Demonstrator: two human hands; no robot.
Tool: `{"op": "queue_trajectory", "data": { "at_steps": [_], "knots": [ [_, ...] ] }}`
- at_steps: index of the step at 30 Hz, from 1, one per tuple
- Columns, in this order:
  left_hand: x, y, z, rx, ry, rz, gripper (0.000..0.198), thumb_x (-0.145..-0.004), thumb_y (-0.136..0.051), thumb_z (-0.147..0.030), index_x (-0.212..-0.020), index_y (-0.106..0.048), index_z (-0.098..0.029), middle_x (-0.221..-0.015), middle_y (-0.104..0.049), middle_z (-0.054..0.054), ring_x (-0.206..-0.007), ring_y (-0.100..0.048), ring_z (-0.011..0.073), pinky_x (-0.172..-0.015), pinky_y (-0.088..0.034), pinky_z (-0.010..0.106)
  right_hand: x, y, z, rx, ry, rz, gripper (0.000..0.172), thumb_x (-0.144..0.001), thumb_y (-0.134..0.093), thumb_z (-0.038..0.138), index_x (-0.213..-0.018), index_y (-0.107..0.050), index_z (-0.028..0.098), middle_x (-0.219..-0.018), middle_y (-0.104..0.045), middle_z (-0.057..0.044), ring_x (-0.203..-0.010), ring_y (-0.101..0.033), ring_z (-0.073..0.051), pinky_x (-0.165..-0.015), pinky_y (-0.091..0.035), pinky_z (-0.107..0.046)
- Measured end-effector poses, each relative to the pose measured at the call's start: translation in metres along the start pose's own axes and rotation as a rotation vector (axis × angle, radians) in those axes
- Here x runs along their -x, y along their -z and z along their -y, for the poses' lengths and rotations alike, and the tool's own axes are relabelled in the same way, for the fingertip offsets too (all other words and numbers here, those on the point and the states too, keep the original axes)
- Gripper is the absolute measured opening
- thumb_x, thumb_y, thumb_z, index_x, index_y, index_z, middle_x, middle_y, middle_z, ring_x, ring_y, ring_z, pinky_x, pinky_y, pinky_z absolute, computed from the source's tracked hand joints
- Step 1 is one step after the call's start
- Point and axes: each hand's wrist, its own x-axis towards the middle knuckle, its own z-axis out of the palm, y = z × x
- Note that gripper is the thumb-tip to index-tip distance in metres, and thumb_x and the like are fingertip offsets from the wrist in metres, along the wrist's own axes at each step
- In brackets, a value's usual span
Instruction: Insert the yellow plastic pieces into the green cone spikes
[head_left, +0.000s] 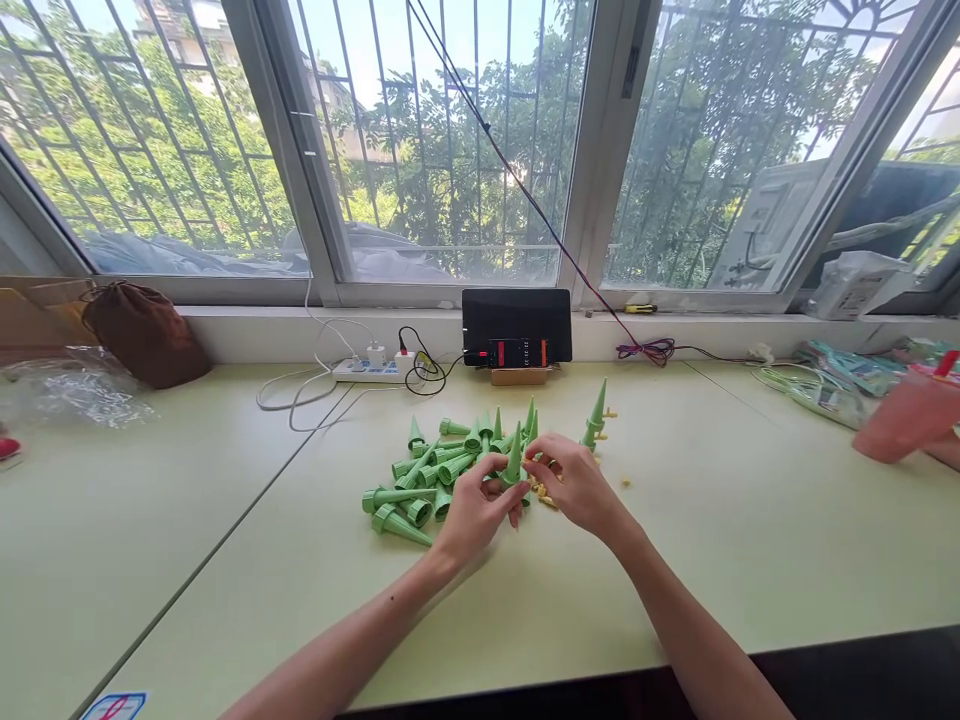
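Note:
My left hand (474,508) is closed around a green plastic watering spike (514,460), its pointed end upward. My right hand (579,488) pinches a small yellow piece (527,461) at the side of that spike; the fingertips partly hide it. To the left and behind lies a loose pile of similar green spikes (451,468), some with their hollow wide ends showing. Several small yellow pieces (549,501) lie under and beside my right hand. Beyond it, green spikes with yellow pieces sticking out (595,418) stand upright.
A phone (517,352) leans on a dark tablet (517,310) at the back. To its left are a power strip (375,370) and cables. A brown bag (146,335) stands far left; a pink cup (904,415) and another person's arm (946,448) are at the right edge.

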Motion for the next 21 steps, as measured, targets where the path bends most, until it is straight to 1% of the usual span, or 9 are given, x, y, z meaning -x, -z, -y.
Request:
{"op": "queue_trajectory", "data": {
  "at_steps": [5, 11, 14, 17, 21],
  "knots": [
    [-0.0017, 0.0019, 0.0005, 0.008, 0.004, -0.021, 0.033, -0.077, -0.073, -0.038, -0.096, -0.057, -0.016, -0.070, -0.067, 0.001, -0.060, -0.067, 0.0179, -0.056, -0.053, 0.028, -0.0007, 0.0003, 0.0004, -0.028, 0.023, 0.003, 0.014, -0.090, -0.054, 0.015, -0.082, -0.065, 0.019, -0.081, -0.062, -0.003, -0.075, -0.059, -0.015, -0.066, -0.046, -0.025],
    [-0.0019, 0.0032, -0.0027, 0.029, -0.006, -0.035, 0.032, -0.076, -0.074, -0.037, -0.097, -0.062, -0.017, -0.093, -0.069, 0.004, -0.066, -0.070, 0.0175, -0.062, -0.056, 0.027, 0.0012, 0.0014, 0.0029, -0.075, 0.032, 0.019, 0.014, -0.091, -0.053, 0.016, -0.089, -0.067, 0.019, -0.087, -0.066, -0.004, -0.078, -0.061, -0.015, -0.069, -0.051, -0.025],
    [-0.0023, 0.0031, -0.0037, 0.050, -0.008, -0.033, 0.030, -0.077, -0.073, -0.036, -0.098, -0.063, -0.017, -0.097, -0.071, 0.005, -0.073, -0.072, 0.0199, -0.067, -0.057, 0.028, 0.0017, 0.0022, 0.0040, -0.091, 0.030, 0.016, 0.012, -0.090, -0.055, 0.017, -0.092, -0.067, 0.019, -0.089, -0.066, -0.005, -0.080, -0.062, -0.016, -0.071, -0.053, -0.025],
    [-0.0028, 0.0024, -0.0055, 0.059, -0.013, -0.019, 0.033, -0.078, -0.072, -0.037, -0.103, -0.064, -0.016, -0.103, -0.071, 0.007, -0.079, -0.073, 0.0224, -0.071, -0.058, 0.030, 0.0015, 0.0024, 0.0045, -0.104, 0.014, 0.017, 0.011, -0.089, -0.056, 0.017, -0.092, -0.066, 0.019, -0.089, -0.066, -0.005, -0.080, -0.063, -0.016, -0.071, -0.054, -0.026],
    [-0.0023, 0.0016, -0.0066, 0.035, -0.022, -0.010, 0.036, -0.079, -0.071, -0.038, -0.108, -0.065, -0.016, -0.107, -0.071, 0.008, -0.082, -0.073, 0.0233, -0.073, -0.058, 0.031, 0.0009, 0.0021, 0.0040, -0.118, -0.007, 0.020, 0.010, -0.089, -0.057, 0.018, -0.092, -0.066, 0.019, -0.088, -0.067, -0.005, -0.078, -0.064, -0.016, -0.071, -0.053, -0.026]
  ]
}}
